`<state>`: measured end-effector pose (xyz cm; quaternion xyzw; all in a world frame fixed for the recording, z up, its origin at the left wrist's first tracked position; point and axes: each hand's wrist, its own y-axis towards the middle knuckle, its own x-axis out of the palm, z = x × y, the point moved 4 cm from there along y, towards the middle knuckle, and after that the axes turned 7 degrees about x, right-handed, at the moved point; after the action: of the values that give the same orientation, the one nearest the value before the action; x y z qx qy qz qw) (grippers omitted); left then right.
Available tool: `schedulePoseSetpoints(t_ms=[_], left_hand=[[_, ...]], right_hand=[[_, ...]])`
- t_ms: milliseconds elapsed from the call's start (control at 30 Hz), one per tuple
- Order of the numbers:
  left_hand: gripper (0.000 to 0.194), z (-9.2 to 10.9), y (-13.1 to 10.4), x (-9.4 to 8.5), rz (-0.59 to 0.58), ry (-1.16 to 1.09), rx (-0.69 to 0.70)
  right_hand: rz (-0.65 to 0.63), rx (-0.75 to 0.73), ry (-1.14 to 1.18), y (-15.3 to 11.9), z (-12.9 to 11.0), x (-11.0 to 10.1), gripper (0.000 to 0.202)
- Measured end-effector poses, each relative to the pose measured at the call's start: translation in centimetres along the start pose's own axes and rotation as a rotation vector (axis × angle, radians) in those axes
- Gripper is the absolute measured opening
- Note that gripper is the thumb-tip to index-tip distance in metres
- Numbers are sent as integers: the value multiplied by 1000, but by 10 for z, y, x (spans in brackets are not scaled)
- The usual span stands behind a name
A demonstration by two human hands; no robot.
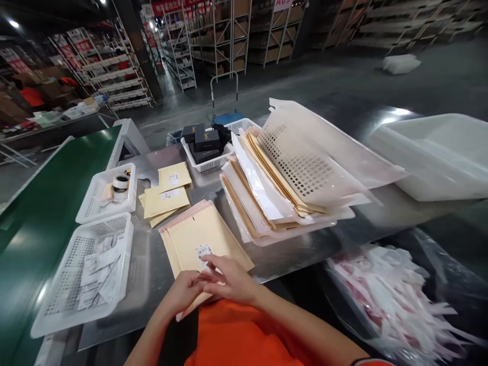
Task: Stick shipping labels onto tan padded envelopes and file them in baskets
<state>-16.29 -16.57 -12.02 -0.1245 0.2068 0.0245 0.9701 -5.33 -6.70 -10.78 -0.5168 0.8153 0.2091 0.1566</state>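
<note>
My left hand is closed over the edge of a padded envelope held against the table's front edge, close to my body. My right hand meets it from the right, fingers bent and thumb side close to the left fingertips. Something whitish shows between its fingers, too small to name. Right behind both hands lies a stack of yellow padded envelopes, the top one bearing a printed label. Smaller labelled padded envelopes rest just beyond, overlapping one another.
White baskets hold tape rolls, printed slips and black boxes. A leaning pile of mailers and white trays stands at right. A green conveyor runs along the left. A bag of peeled strips sits lower right.
</note>
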Motion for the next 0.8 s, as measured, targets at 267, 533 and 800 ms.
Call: schedulePoseSetpoints(t_ms=[267, 533, 800], left_hand=[[47, 5, -5, -2, 94, -91, -25], [49, -2, -25, -14, 108, -566, -159], [25, -31, -48, -77, 1180, -1189, -302]], right_hand=[[80, 12, -45, 3, 1, 3, 25], [369, 135, 474, 12, -1, -30, 31], [282, 325, 544, 20, 11, -27, 29]])
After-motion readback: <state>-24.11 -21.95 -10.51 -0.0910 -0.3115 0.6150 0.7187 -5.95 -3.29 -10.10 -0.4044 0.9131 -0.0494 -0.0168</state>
